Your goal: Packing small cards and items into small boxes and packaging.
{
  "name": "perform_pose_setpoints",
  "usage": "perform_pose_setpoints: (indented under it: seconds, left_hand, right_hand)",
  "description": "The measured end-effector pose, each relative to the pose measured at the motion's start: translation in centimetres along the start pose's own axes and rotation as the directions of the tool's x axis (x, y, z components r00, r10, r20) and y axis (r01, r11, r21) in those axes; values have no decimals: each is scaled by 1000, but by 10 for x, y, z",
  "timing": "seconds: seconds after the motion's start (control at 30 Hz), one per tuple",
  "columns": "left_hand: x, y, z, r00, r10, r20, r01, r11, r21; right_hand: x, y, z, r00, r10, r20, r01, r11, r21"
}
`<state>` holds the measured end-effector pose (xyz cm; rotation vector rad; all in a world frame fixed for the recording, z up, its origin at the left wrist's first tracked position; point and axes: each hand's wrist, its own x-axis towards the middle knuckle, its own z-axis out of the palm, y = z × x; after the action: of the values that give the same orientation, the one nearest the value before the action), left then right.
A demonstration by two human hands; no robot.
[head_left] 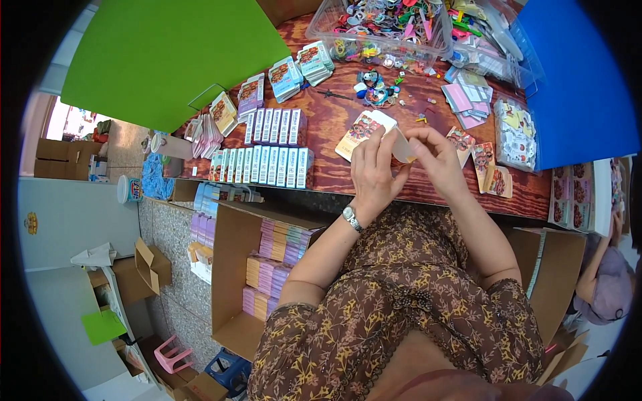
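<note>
Both hands meet over the front of the wooden table. My left hand (374,167) is closed around a small cream-and-orange folding carton (401,148), held on its side near the table's edge. At the carton's right end, the bent fingers of my right hand (438,160) press on it. What lies inside the carton is hidden. Flat printed cartons (358,137) lie just beyond my left hand. More flat orange cartons (491,164) are scattered to the right of my right hand.
Finished-looking small boxes (274,164) stand in rows at left, with fanned stacks of flat cartons (285,78) behind. A clear bin (381,50) of colourful trinkets sits at the back. Right are pastel cards (466,100) and a bag of white pieces (515,137). An open cardboard box (231,267) stands below.
</note>
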<state>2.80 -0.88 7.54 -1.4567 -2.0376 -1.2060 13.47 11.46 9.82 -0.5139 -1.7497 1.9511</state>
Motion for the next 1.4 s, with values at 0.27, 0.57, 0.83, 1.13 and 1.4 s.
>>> perform_pose_setpoints:
  seconds: [0.27,0.57,0.83,1.13,1.4]
  left_hand:
    - [-8,-3,1,1000,3,-29,-2,1000,31]
    - [-10,-2,2,989,141,-31,-132,970,206]
    - [-11,2,-3,1000,21,11,-22,999,50]
    - [-9,2,5,996,81,-28,-72,970,232]
    - [-11,-12,13,975,-37,220,36,999,6]
  right_hand:
    - [-6,-22,12,927,-374,41,324,740,-590]
    - [-7,-21,6,833,-494,251,507,498,-703]
    - [-25,-6,2,963,-258,79,266,860,-435]
    - [-28,-5,20,836,-534,126,476,592,-650]
    - [-9,37,-68,955,-212,-206,123,919,-374]
